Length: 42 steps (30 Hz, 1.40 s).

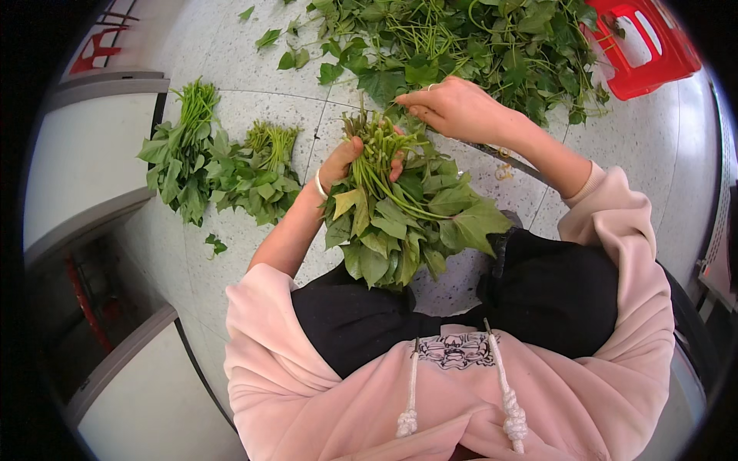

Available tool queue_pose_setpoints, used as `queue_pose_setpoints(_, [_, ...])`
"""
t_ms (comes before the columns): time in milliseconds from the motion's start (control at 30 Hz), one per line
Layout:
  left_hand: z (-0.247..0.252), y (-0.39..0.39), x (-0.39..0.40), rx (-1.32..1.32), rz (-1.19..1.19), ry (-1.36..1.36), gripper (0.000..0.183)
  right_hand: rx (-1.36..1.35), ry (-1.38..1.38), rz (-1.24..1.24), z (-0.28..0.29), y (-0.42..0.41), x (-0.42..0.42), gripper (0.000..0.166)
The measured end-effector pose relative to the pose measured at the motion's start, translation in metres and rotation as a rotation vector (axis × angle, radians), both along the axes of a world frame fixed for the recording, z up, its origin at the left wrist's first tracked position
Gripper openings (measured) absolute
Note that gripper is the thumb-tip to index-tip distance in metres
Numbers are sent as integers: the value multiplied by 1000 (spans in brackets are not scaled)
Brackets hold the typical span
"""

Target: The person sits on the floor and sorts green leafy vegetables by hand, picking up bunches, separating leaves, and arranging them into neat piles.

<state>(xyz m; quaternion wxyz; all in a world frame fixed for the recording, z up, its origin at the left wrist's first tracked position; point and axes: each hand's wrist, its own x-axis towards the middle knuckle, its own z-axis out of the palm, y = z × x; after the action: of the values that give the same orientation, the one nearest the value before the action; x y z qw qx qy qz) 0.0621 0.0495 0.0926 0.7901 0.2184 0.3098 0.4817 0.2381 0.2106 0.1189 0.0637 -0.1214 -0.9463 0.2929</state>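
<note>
My left hand point(344, 160) grips a bunch of leafy green stems point(380, 225), which look like sweet potato greens. Its cut stem ends point away from me, and the leaves hang towards my knees; one leaf is yellowing. Fingers of this hand show on both sides of the stems. Just beyond the bunch, my right hand point(455, 109) has thumb and forefinger pinched together, seemingly on a thin leafy stem that is mostly hidden. A large loose pile of the same greens point(461, 46) spreads on the floor past my right hand.
Two gathered bunches, a taller one point(187, 144) and a shorter one point(262, 173), lie on the speckled tile floor at left. Yellowish rubber bands point(504, 167) lie right of my bunch. A red plastic stool point(646, 52) is at far right; white cabinets point(92, 155) line the left.
</note>
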Motion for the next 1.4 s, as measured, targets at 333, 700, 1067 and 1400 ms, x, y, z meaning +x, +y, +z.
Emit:
queue_pose_setpoints(333, [10, 4, -2, 176, -69, 91, 77, 317, 49, 112, 25, 3, -1, 39])
queue_pose_setpoints(700, [6, -4, -9, 105, 18, 158, 74, 405, -20, 34, 38, -17, 8, 48])
queue_pose_setpoints(1067, [-1, -5, -8, 147, 111, -73, 80, -903, -331, -29, 14, -15, 1, 56])
queue_pose_setpoints(1400, [-6, 5, -20, -66, 60, 307, 89, -1099, -252, 25, 5, -41, 2, 44])
